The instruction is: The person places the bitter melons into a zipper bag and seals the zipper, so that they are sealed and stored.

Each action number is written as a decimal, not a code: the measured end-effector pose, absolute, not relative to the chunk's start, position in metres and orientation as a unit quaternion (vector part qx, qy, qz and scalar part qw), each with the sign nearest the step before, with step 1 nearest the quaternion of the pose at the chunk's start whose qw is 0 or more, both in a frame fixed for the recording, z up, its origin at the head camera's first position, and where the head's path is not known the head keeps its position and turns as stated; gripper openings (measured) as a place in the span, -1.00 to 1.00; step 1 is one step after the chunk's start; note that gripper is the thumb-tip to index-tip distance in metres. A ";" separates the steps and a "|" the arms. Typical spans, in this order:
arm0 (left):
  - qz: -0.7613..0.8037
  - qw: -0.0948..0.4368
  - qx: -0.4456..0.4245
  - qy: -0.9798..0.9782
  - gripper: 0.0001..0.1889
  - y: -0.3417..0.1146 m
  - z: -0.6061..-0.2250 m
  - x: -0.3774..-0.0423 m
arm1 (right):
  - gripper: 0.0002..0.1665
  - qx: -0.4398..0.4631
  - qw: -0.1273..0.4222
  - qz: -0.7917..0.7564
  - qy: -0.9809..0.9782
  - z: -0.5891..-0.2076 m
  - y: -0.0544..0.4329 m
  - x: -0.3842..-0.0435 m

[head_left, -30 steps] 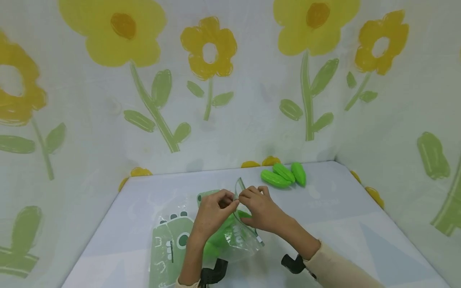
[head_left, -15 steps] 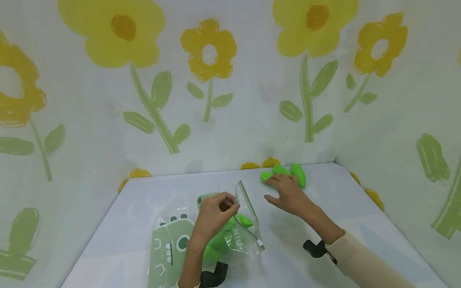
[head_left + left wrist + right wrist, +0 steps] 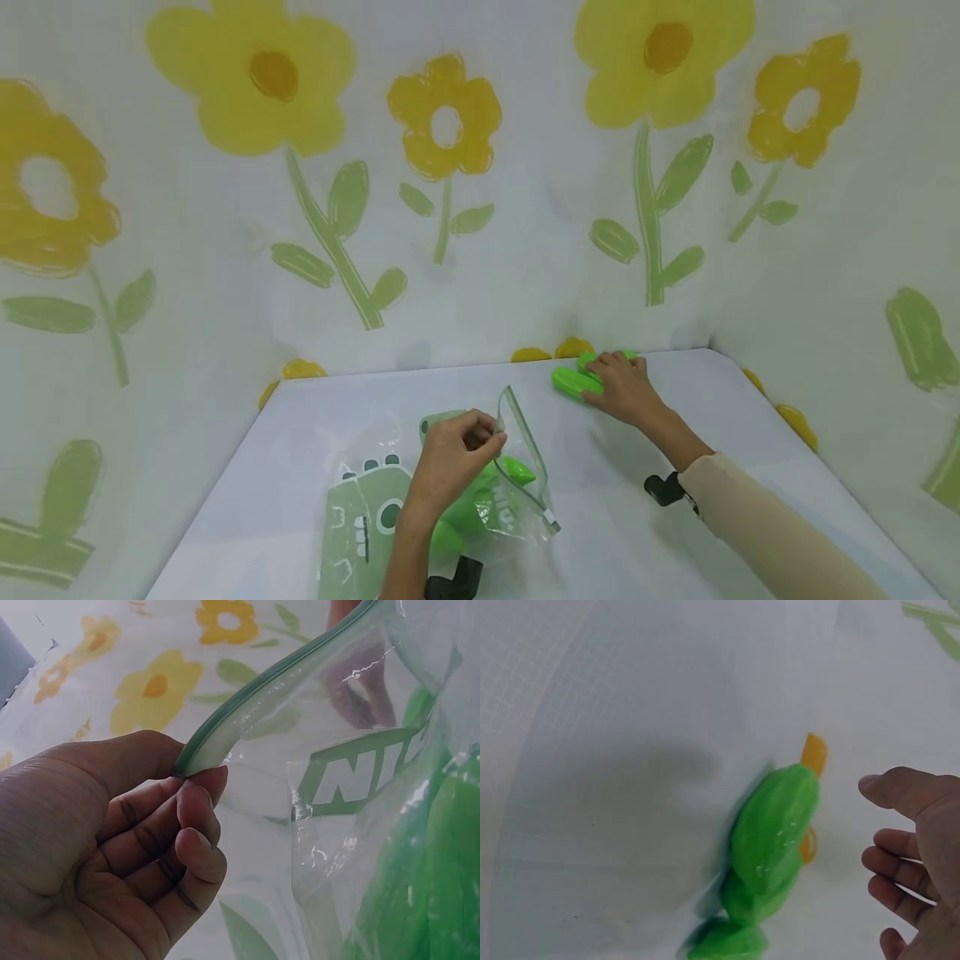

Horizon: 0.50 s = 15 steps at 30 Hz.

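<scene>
Left to right across the counter (image 3: 262, 500). Toward the near edge, left of centre, lies a flat green-printed panel (image 3: 348, 558); I cannot tell whether it belongs to the bag beside it. Next, near the middle, my left grip (image 3: 447, 461) is narrow: thumb and forefinger pinch the green zip strip (image 3: 529, 433) at the mouth of a clear bag (image 3: 360, 780). Bright green shapes (image 3: 450, 855) show through the plastic, and the mouth gapes on its right side. Good technique here, I judge, is a light pinch on one lip only, leaving the opposite lip free to bow outward; a hard pull would probably flatten the opening or tip the bag.

Farther right, close to the far edge, three green pieces (image 3: 772, 825) lie bunched together. My right grip (image 3: 626, 390) is at the group, partly covering it in the head view. The grip is wide, thumb well apart from the fingers, and holds nothing; whether a fingertip touches a piece I cannot tell. To take one cleanly, thumb and fingers should straddle a single piece about its thick middle. The glossy surface is likely to slip or roll, so a pinch at the tapered end is the poorer choice.
</scene>
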<state>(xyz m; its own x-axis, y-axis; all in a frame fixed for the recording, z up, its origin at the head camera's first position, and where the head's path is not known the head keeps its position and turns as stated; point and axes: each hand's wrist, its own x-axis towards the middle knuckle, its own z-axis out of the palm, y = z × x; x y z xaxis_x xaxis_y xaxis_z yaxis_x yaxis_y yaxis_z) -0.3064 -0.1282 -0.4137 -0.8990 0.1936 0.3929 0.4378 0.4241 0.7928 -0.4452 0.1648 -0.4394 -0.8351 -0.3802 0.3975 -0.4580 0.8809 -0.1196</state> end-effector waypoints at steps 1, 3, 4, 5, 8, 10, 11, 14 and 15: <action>-0.503 0.120 -0.188 -0.835 -0.91 -0.128 -0.414 -0.306 | -0.45 0.218 0.182 0.104 -0.953 -0.443 0.166 -0.447; -0.505 0.119 -0.188 -0.834 -0.92 -0.127 -0.415 -0.306 | -0.45 0.213 0.181 0.103 -0.955 -0.449 0.167 -0.452; -0.504 0.120 -0.188 -0.834 -0.92 -0.127 -0.415 -0.306 | -0.45 0.211 0.182 0.101 -0.955 -0.451 0.167 -0.454; -0.504 0.121 -0.188 -0.834 -0.93 -0.127 -0.415 -0.307 | -0.45 0.209 0.184 0.100 -0.955 -0.454 0.167 -0.457; -0.503 0.123 -0.189 -0.835 -0.92 -0.127 -0.415 -0.307 | -0.42 0.200 0.178 0.098 -0.959 -0.460 0.168 -0.463; -0.501 0.123 -0.190 -0.835 -0.91 -0.127 -0.415 -0.307 | -0.40 0.194 0.169 0.095 -0.962 -0.464 0.168 -0.466; -0.501 0.124 -0.192 -0.835 -0.90 -0.127 -0.415 -0.307 | -0.39 0.190 0.164 0.095 -0.963 -0.466 0.168 -0.468; -0.497 0.125 -0.196 -0.836 -0.89 -0.128 -0.415 -0.308 | -0.35 0.179 0.151 0.094 -0.968 -0.471 0.169 -0.472; -0.496 0.125 -0.195 -0.836 -0.89 -0.129 -0.415 -0.308 | -0.34 0.176 0.149 0.092 -0.969 -0.472 0.169 -0.473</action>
<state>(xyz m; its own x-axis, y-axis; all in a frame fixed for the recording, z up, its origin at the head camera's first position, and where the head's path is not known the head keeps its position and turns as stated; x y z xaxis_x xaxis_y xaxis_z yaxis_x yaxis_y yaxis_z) -0.3081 -0.1285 -0.4153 -0.8921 0.2024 0.4039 0.4515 0.4307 0.7814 -0.4731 0.1692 -0.4719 -0.8939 -0.3135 0.3204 -0.3682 0.9212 -0.1259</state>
